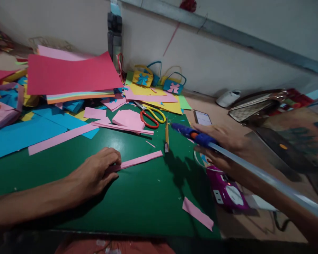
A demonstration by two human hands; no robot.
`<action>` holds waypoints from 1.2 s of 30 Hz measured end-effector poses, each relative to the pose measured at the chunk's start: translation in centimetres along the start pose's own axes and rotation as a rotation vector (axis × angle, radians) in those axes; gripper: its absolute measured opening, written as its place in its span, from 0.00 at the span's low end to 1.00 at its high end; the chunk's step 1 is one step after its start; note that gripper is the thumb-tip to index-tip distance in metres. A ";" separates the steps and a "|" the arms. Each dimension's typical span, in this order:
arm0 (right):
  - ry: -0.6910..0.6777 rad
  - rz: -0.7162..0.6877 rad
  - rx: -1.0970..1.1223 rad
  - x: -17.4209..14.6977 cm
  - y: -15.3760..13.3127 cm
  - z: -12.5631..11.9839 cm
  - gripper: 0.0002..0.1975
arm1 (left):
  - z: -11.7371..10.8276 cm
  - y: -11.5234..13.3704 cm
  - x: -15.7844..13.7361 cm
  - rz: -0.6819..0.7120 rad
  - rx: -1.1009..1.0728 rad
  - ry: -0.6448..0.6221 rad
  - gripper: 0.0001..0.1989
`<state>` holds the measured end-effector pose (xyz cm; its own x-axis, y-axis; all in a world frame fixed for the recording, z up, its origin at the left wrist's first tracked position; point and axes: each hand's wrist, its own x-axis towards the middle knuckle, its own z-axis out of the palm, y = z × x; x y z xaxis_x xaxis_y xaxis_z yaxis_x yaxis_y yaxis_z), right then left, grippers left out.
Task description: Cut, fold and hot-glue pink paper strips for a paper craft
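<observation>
My left hand (pixel 102 171) is closed on one end of a folded pink paper strip (pixel 141 159), which lies along the green board. In my right hand (pixel 228 143) is a blue hot glue gun (pixel 192 134), its nozzle pointing left over the board's right part. A long clear glue stick (pixel 265 176) runs back from the gun along my forearm. The right hand is slightly blurred. Below the nozzle rests a small yellow cutter-like tool (pixel 166 137). Scissors with red and yellow handles (pixel 152 118) lie just beyond it, beside a pink paper piece (pixel 128 119).
Coloured sheets (pixel 71 76) are piled at the back left. Small paper bags with bows (pixel 143 78) stand near the wall. A short pink strip (pixel 198 213) lies near the board's front right. Right of the board are a purple power strip (pixel 225 188), a phone (pixel 202 118) and a handbag (pixel 254 104).
</observation>
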<state>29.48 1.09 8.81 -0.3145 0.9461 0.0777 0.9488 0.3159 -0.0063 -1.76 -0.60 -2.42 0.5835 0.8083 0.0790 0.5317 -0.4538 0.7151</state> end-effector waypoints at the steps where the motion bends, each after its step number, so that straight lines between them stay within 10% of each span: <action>1: 0.029 0.036 -0.061 0.7 0.4 0.3 0.22 | 0.0 0.0 0.1 0.012 0.006 0.005 0.01; 11: -0.139 0.106 -0.612 3.6 1.4 5.0 0.25 | 0.2 0.3 0.5 0.101 0.099 0.053 0.09; 21: 0.021 -0.098 -0.554 0.2 -1.4 4.1 0.20 | 0.2 -0.3 0.5 0.195 0.182 0.049 0.14; 26: 0.056 -0.465 -0.296 -2.6 -6.4 5.4 0.23 | 0.1 -0.8 0.3 0.223 0.286 0.015 0.16; 36: -0.011 -0.454 -0.251 -1.7 -6.9 7.6 0.26 | 0.1 -0.9 0.5 0.267 0.322 0.026 0.17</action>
<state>23.19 -2.12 1.20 -0.6952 0.7188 0.0069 0.6944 0.6690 0.2649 -1.89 0.16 -3.09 0.7133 0.6538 0.2525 0.5312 -0.7394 0.4138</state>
